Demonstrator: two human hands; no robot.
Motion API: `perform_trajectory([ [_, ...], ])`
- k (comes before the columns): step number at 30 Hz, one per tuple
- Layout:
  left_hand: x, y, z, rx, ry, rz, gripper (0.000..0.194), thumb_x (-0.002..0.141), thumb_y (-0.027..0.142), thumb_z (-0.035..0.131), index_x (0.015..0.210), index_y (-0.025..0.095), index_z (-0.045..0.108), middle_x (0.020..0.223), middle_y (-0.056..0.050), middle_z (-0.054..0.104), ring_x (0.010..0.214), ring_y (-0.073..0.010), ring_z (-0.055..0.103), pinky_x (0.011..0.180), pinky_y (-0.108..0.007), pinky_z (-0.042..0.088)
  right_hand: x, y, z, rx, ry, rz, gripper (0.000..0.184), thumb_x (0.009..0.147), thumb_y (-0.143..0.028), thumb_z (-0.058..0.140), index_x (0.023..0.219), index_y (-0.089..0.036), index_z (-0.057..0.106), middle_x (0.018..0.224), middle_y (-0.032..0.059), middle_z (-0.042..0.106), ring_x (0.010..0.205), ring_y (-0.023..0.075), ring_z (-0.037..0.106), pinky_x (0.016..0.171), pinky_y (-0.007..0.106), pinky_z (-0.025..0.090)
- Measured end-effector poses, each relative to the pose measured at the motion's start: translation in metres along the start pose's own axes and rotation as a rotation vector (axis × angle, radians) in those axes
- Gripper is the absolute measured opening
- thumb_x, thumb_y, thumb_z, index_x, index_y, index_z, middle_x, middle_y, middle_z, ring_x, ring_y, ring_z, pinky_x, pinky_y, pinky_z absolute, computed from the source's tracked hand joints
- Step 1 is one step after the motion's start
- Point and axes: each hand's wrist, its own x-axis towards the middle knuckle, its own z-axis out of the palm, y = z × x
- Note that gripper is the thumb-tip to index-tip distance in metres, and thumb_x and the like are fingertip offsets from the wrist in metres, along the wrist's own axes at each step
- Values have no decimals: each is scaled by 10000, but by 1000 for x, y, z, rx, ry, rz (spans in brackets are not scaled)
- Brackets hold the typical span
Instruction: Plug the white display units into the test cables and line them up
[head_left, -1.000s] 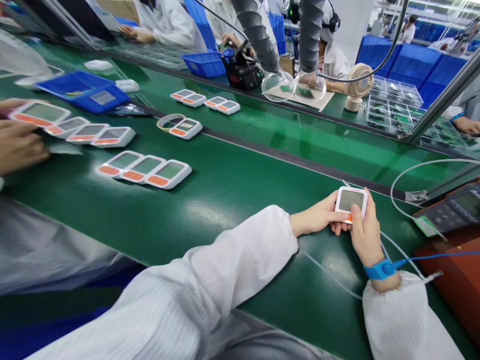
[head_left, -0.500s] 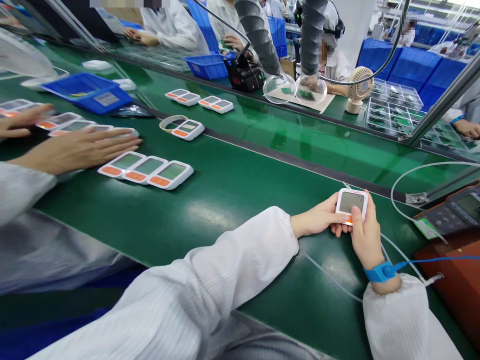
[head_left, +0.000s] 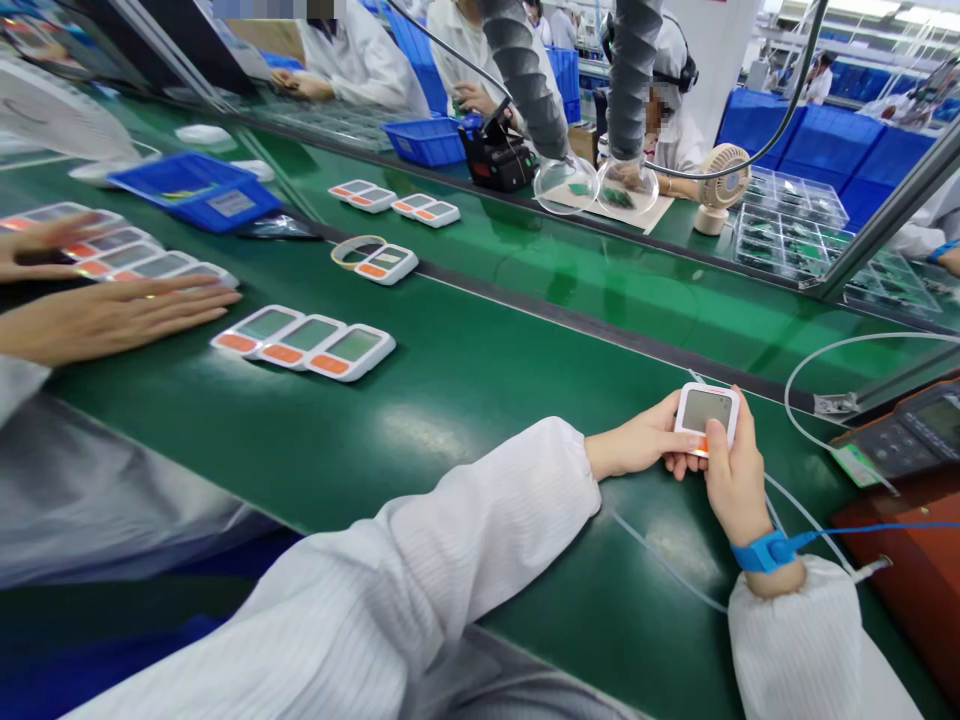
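Both hands hold one small white gadget [head_left: 706, 415] just above the green worktop [head_left: 480, 390]. The left hand [head_left: 643, 440] has its grip closed on the gadget's left edge. The right hand [head_left: 736, 470] wraps the right side, thumb on the orange button. Both arms rest low, sleeves on the worktop.

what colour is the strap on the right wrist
Blue. The wrist strap sits just above the white sleeve, with a blue cord running off it; the head view shows it clearly.
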Motion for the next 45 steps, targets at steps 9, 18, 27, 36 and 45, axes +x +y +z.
perform_trajectory([
  [9, 0, -1, 0, 14, 12, 5, 679, 803, 436, 764, 1304, 178, 384, 709, 25, 667, 505, -105, 596, 486, -213, 422, 0, -2, -1, -9, -1, 21, 679, 1047, -579, 427, 1542, -114, 429, 1255, 150, 602, 957, 232, 662, 719, 274, 563],
  [18, 0, -4, -1, 6, 24, -1, 694, 796, 441, 773, 1315, 183, 391, 714, 23, 667, 515, -106, 599, 489, -213, 416, 1, -1, -1, -25, -7, 21, 685, 1041, -580, 421, 1539, -108, 429, 1246, 151, 606, 921, 228, 667, 734, 281, 563],
  [27, 1, -6, -3, 45, -12, 23, 775, 825, 458, 762, 1407, 181, 333, 735, 29, 653, 534, -104, 604, 508, -221, 450, -1, -1, 0, 22, -31, 55, 687, 1044, -539, 436, 1571, -102, 376, 1040, 116, 661, 682, 194, 634, 598, 268, 527],
  [36, 1, -8, -2, 116, -7, 10, 876, 848, 465, 741, 1532, 184, 272, 782, 16, 656, 583, -107, 616, 541, -228, 450, 6, -14, -21, -313, 131, -8, 724, 1040, -621, 402, 1574, -132, 385, 919, 115, 656, 638, 260, 629, 557, 283, 450],
  [45, 1, -6, 0, 226, 61, -42, 651, 899, 317, 671, 1485, 174, 424, 773, 25, 651, 604, -93, 606, 619, -253, 508, 26, 13, -63, -851, 248, -19, 473, 1000, -311, 438, 1358, -41, 588, 1083, 217, 616, 843, 330, 623, 658, 361, 479],
])
